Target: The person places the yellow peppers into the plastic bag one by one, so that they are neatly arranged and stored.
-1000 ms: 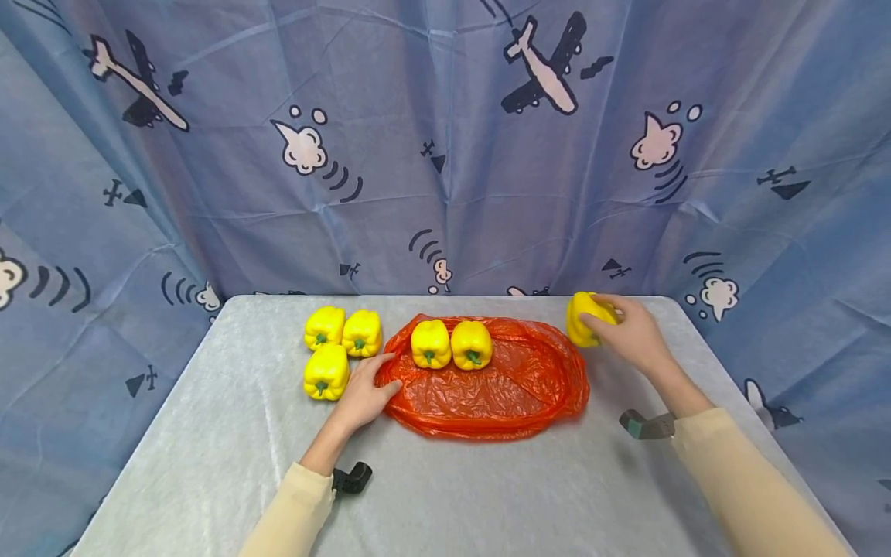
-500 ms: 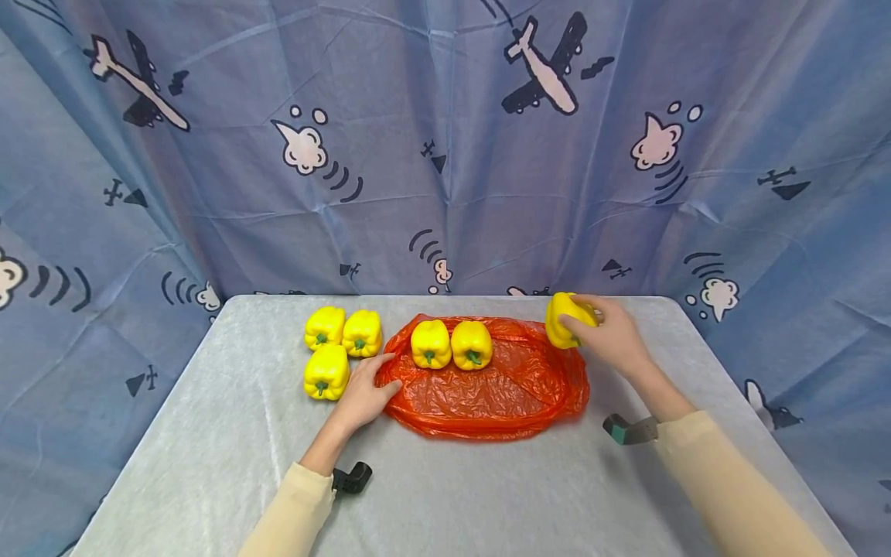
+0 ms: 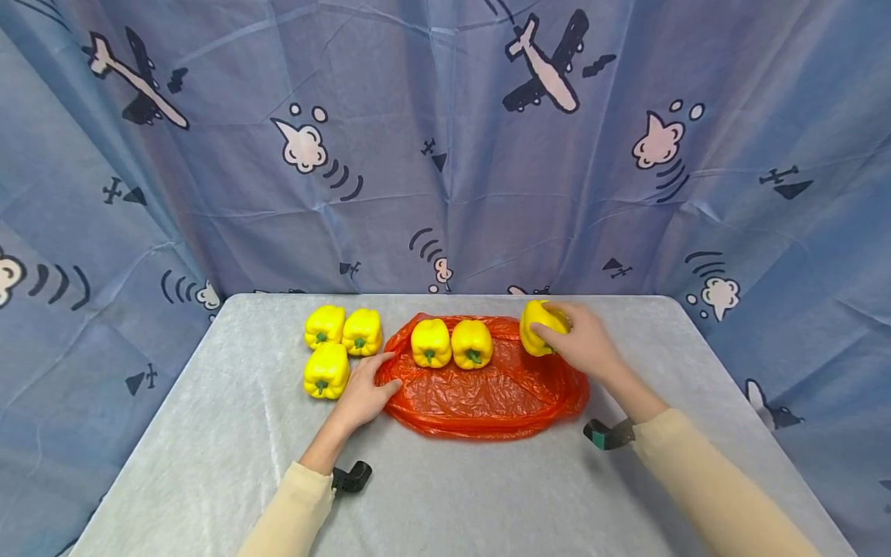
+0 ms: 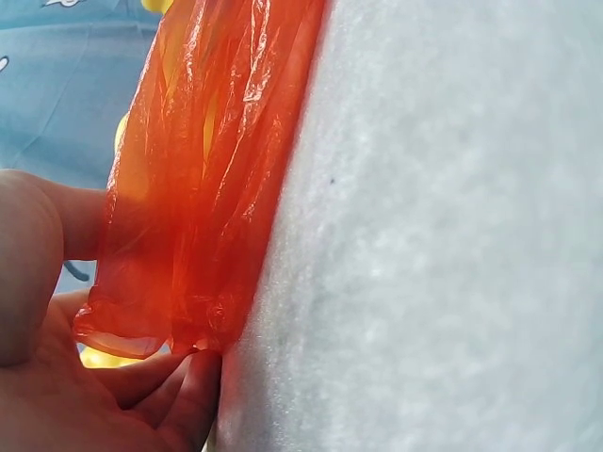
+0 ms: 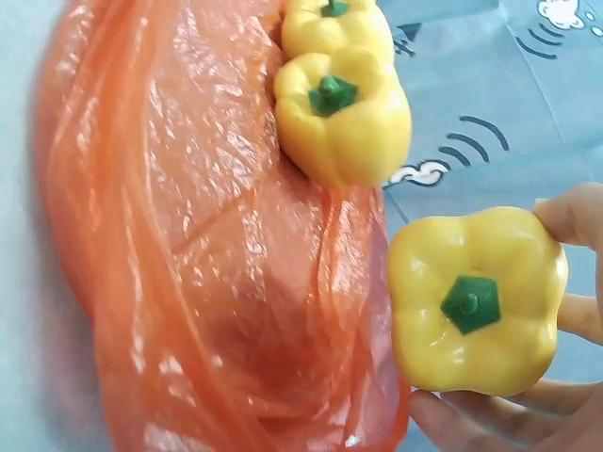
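With the right hand (image 3: 583,344), we gripped a pepper (image 3: 534,316) at the right rear of the bag (image 3: 480,398). We rested the left hand (image 3: 365,391), thumb and forefinger spread wide, against its left rim. Two peppers (image 3: 471,339) sat inside; three others (image 3: 326,366) stood left on the surface (image 3: 230,433).

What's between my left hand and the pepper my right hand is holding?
In the head view, the open red bag lies between them, with two yellow peppers inside its rim.

Three peppers (image 3: 331,363) left of bag (image 3: 480,393)
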`<state>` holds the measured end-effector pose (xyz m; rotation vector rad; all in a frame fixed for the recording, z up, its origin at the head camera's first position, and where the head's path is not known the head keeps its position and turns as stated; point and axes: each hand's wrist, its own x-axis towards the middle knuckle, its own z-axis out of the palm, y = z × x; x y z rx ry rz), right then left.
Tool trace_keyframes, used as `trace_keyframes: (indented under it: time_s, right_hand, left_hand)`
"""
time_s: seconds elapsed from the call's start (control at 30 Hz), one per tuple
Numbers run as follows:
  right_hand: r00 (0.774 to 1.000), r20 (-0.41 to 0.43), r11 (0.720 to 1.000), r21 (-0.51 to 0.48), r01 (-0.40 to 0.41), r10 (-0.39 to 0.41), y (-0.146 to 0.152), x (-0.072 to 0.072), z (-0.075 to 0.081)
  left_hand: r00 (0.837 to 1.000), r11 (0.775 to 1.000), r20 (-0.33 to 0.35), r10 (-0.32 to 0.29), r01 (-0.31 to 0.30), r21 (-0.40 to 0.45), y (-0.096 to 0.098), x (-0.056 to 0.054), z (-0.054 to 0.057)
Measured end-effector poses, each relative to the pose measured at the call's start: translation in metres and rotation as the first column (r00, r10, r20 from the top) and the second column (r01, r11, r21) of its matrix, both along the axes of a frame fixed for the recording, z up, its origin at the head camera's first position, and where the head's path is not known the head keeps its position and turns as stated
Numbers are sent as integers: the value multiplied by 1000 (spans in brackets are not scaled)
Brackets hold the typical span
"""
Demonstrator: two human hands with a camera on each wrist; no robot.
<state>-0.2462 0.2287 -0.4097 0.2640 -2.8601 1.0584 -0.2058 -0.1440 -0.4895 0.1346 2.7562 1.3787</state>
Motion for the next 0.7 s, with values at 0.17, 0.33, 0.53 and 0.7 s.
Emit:
trace_keyframes:
  time_s: [0.17,0.33,0.53,0.7]
  right_hand:
    - [1000,8,999,39,-16,16,-11,-2,-5]
    - [999,35,997,75,-26,24,-22,-6,-12]
    - [998,48,993,102,-54,49,-31,-11,-21]
    - [994,111,991,125,-39,25,-37,-14,-26]
  left_hand:
    - [1000,1000,-2,-2,2,4,0,0,1]
    - [1000,1000,-2,2,-2,2,0,1,1]
    - [1000,1000,14,-1,1,6,0,0,-1]
    - [1000,1000,18,2,-2,6,-1,-1,-1]
